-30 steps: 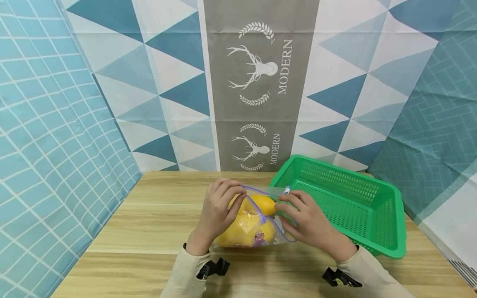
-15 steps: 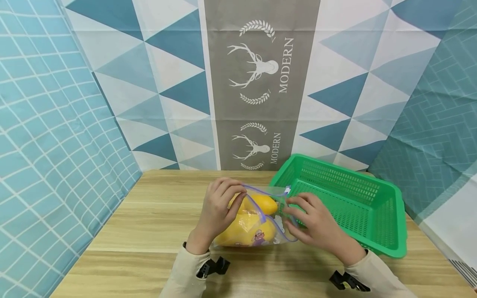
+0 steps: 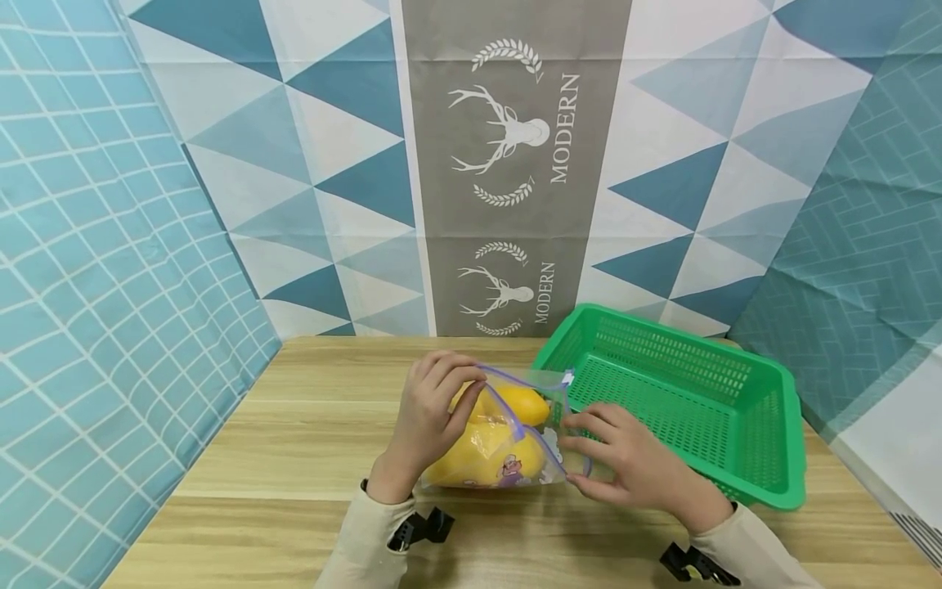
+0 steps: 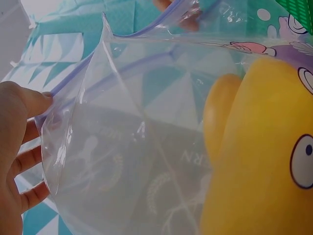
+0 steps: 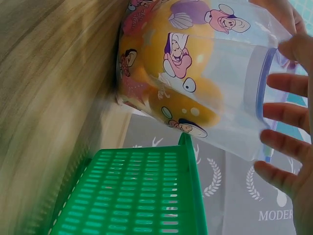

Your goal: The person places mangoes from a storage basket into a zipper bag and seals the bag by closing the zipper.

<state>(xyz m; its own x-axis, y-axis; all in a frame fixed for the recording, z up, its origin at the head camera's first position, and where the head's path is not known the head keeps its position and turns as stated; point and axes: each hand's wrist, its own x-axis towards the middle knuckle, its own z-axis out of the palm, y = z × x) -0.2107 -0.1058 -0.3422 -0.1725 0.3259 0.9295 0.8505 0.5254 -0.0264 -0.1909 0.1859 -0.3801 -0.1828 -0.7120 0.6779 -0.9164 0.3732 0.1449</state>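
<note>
A clear zip-top bag (image 3: 508, 466) with a purple zip strip and cartoon prints lies on the table, its mouth to the right. Inside show large yellow fruit-like things (image 3: 522, 403), smooth and rounded. My left hand (image 3: 434, 409) pinches the bag's upper rim between thumb and fingers; the left wrist view shows that thumb on the purple strip. At the mouth is my right hand (image 3: 633, 458), fingers spread and fairly straight, fingertips against the bag's edge and thumb near the lower corner of the zip. In the right wrist view the bag (image 5: 234, 93) bulges with its contents.
A green perforated plastic basket (image 3: 791, 433) stands on the wooden table (image 3: 294, 458) just right of and behind the bag, close to my right hand. Patterned sheets (image 3: 508, 164) rise behind the table and at both sides.
My right hand has moved right and slightly toward me, its fingers spreading from the fruit-like things to the edge of the bag's mouth. My left hand has kept its place.
</note>
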